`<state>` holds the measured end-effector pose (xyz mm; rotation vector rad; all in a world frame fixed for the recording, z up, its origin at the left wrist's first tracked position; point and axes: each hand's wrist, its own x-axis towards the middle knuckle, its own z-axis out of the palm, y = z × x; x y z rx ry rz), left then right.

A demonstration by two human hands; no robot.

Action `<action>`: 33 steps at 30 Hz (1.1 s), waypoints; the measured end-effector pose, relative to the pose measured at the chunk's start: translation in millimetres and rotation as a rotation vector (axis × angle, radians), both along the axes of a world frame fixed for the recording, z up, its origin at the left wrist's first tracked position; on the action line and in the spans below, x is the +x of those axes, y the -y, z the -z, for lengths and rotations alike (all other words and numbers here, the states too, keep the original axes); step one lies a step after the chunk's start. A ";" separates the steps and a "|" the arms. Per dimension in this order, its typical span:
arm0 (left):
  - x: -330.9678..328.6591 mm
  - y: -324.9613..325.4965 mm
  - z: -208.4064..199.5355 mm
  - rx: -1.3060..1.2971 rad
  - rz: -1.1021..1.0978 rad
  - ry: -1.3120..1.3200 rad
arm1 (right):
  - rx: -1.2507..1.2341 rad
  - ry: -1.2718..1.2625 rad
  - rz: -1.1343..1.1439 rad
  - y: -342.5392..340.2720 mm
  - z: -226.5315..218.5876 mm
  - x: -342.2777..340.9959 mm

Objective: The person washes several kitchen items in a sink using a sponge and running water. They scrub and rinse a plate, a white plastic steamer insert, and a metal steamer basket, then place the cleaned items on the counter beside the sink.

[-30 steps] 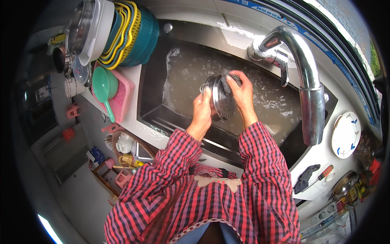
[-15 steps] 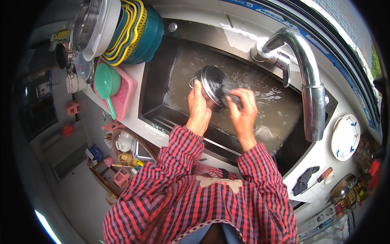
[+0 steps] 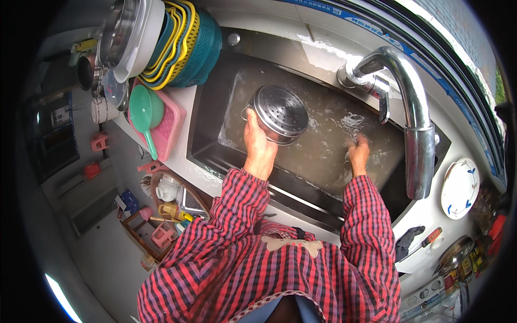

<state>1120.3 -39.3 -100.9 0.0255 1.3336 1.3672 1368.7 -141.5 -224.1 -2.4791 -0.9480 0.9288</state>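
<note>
My left hand grips a round stainless steel steamer basket by its side, thumb along the rim. The basket is tilted, its face with small holes turned up, and a thin wire handle loop shows by my thumb. It is held above murky, sudsy water in a dark sink. Farther right, my right hand reaches down at the water's surface. Its fingertips are blurred and partly under the water, so whatever they hold is hidden.
A chrome faucet arches over the sink's right side. Left of the sink stand stacked colanders and basins, with a green ladle on a pink tray. At the right lie a white plate, a dark cloth and a screwdriver.
My right hand has left the steamer basket and moved right, down to the water, with the dark scrubber out of sight. My left hand has turned the basket so its holed face shows.
</note>
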 end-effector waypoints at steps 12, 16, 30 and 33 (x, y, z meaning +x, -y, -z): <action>11.5 -11.5 -26.4 0.083 0.045 0.127 | 0.686 -0.371 -0.085 -50.9 -102.3 -123.1; 14.3 -11.7 -23.6 -0.023 -0.083 0.202 | 0.741 -0.427 -0.084 -37.4 -83.9 -105.2; 9.9 -0.9 -20.1 -0.007 -0.159 0.177 | 0.706 -0.204 0.108 -91.2 -131.3 -113.3; 8.7 -7.1 -24.3 -0.075 -0.082 0.108 | 0.864 -0.245 -0.252 -80.6 -134.6 -120.8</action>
